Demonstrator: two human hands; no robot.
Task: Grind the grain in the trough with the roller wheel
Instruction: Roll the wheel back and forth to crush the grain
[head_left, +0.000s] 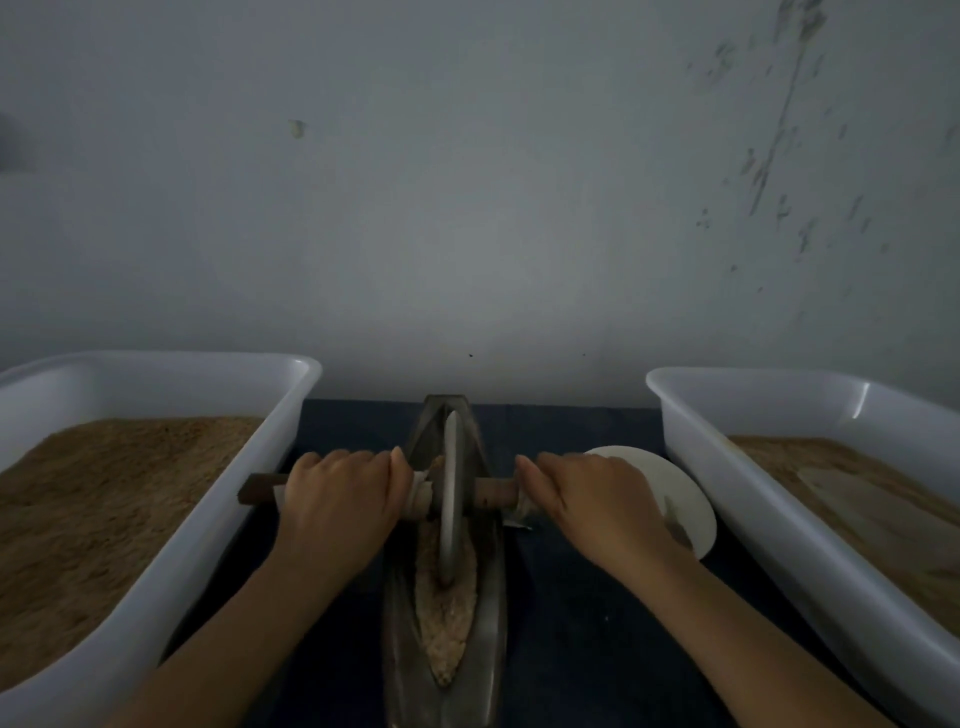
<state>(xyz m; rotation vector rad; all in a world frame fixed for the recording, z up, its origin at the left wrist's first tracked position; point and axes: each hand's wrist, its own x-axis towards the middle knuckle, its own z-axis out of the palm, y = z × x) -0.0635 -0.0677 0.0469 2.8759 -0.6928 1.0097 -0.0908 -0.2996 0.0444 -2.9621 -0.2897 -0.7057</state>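
Dim grey wall (467, 208) behind, dark blue cloth (571, 623) underfoot of everything, and right down the centre line sits the trough (491, 613), a long boat-shaped metal channel running straight away from the person toward the wall. That lengthways placing looks deliberate: it lets the arms push and pull along it. The grain (444, 613) lies in the near half of the channel, a pale brown, coarse ridge.

Now the roller wheel (452, 493): it stands upright on edge in the trough, its lower rim biting into the far end of that grain. A wooden axle (491, 493) runs through its hub, sticking out to either side. The left hand (337, 499) wraps down over the left stretch of the axle, fingers curled round it, close to the wheel. The right hand (587, 504) covers the right stretch the same way, fingers folded over the top. One hand each side keeps the disc from tipping, I'd say, and puts equal weight through it.

Moving outward: a white plate (691, 499) sits just beyond the right hand, partly hidden by it. A big white tub (249, 467) on the left holds a heaped brown meal; another white tub (727, 467) on the right holds a shallower layer. Flanking like that, both are within easy reach.
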